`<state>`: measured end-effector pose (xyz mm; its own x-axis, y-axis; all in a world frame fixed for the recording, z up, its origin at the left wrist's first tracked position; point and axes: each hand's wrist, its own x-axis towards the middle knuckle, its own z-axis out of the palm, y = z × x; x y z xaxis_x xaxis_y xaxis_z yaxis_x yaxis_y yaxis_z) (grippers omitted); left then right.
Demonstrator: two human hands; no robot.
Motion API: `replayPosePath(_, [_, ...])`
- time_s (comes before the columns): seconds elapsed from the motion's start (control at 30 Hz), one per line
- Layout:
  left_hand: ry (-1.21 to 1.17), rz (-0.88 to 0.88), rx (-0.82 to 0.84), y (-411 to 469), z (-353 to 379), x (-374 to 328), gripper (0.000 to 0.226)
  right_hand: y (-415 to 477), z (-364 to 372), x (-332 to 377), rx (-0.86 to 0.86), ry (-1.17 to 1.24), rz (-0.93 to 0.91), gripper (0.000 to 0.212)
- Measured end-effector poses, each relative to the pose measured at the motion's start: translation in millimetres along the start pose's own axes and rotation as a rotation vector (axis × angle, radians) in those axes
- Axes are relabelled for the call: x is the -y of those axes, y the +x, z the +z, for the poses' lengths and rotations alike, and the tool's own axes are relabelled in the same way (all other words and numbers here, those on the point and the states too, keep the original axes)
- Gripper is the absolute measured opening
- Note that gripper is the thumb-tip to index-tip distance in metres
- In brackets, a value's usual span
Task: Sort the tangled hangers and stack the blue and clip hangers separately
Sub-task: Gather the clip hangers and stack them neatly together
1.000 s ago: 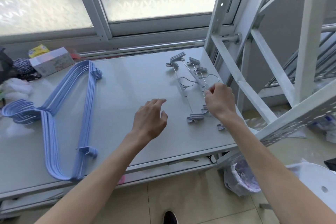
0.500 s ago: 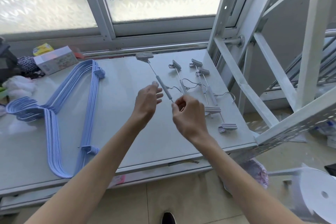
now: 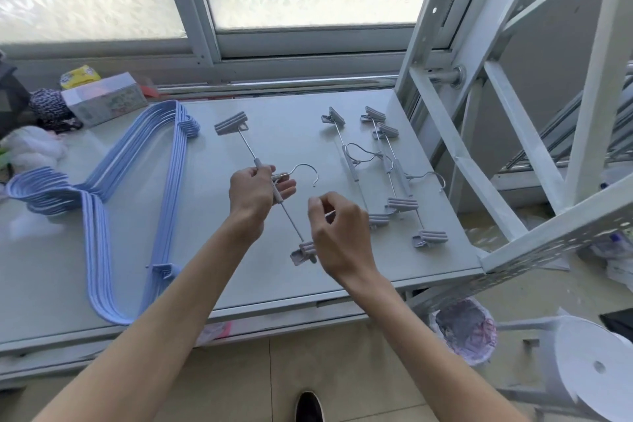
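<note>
The table [image 3: 274,103] carries the blue hangers [image 3: 173,188] stacked at nine o'clock and the loose clip hangers [image 3: 394,175] at three o'clock, their hooks crossing. Between them one clip hanger [image 3: 291,222] is held at a slant, clips at eleven and five o'clock. The likely slip is that its hook [image 3: 306,164], open toward three o'clock, snags the pile when laid down, tangling it again. The left hand [image 3: 251,190] grips the hanger's middle sleeve, fingers curled round it. The right hand [image 3: 339,233] curls just beside the lower clip [image 3: 301,255]; whether it pinches anything I cannot tell
</note>
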<state>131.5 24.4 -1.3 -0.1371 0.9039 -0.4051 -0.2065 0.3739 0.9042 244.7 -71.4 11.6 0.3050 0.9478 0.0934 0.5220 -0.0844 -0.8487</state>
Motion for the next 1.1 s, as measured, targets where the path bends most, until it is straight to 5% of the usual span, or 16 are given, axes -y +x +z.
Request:
replayPosePath(0.23, [-0.254, -0.141, 0.133, -2, -20, -9, 0.009, 60, -61, -53, -0.281, -0.221, 0.250, 0.017])
replayPosePath(0.7, [-0.224, -0.203, 0.384, -9, -30, 0, 0.018, 115, -56, -78, -0.042, -0.409, 0.385, 0.006])
replayPosePath(1.1, [-0.174, -0.260, 0.332, 3, -16, 5, 0.016, 102, -64, -67, -0.169, -0.231, 0.261, 0.011])
